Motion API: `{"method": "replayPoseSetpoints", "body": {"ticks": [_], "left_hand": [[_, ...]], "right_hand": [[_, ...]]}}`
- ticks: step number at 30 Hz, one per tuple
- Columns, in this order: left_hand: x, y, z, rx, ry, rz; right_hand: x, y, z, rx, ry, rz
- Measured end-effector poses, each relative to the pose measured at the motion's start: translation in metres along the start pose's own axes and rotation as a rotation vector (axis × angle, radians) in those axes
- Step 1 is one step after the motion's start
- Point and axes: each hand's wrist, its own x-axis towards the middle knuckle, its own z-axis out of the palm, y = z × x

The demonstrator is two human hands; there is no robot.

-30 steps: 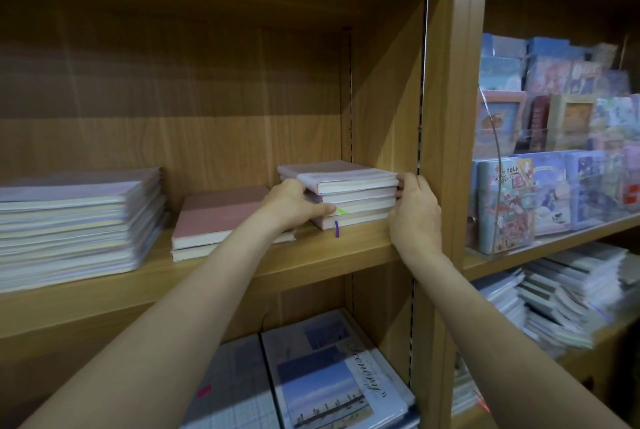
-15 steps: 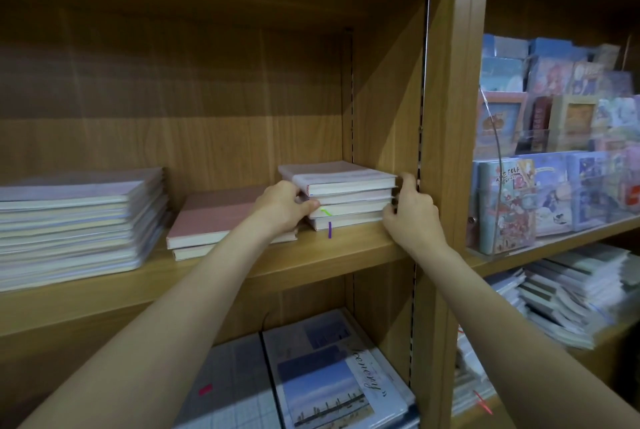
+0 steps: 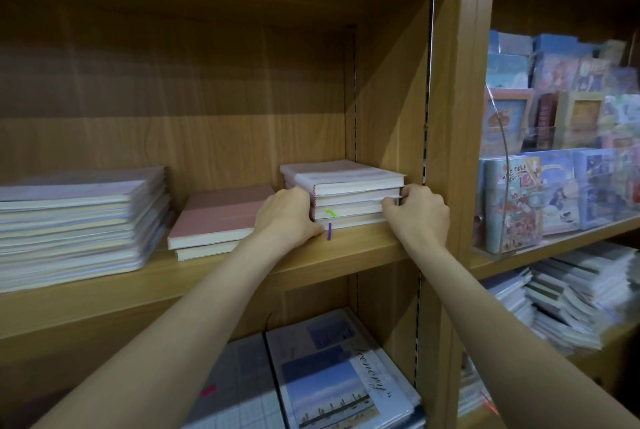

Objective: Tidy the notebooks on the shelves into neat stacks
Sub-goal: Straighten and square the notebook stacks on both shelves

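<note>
Small notebook stack (image 3: 349, 196) sits at the shelf's (image 3: 346, 252) right end. Left hand (image 3: 287, 217) fingers curl against its left side; right hand (image 3: 419, 210) fingers pinch its near right corner.

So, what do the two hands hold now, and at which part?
Both grip the short stack of pale thick notebooks: left hand at its left front corner, right hand at its right end.
</note>
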Motion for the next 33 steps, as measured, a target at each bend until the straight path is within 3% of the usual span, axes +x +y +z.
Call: {"method": "replayPoseSetpoints", "body": {"ticks": [10, 15, 23, 33], "left_hand": [[-0.004, -0.005, -0.009, -0.364, 0.078, 0.001], [-0.002, -0.013, -0.013, -0.513, 0.007, 0.022], [-0.001, -0.008, -0.01, -0.376, 0.107, -0.023], [-0.005, -0.01, -0.003, -0.315, 0.151, 0.051]], "right_hand": [[-0.009, -0.003, -0.004, 0.129, 0.083, -0.005], [-0.007, -0.004, -0.002, 0.157, 0.113, 0.017], [-0.006, -0.002, 0.0, 0.127, 0.105, 0.007], [-0.005, -0.003, -0.001, 0.107, 0.102, 0.014]]}}
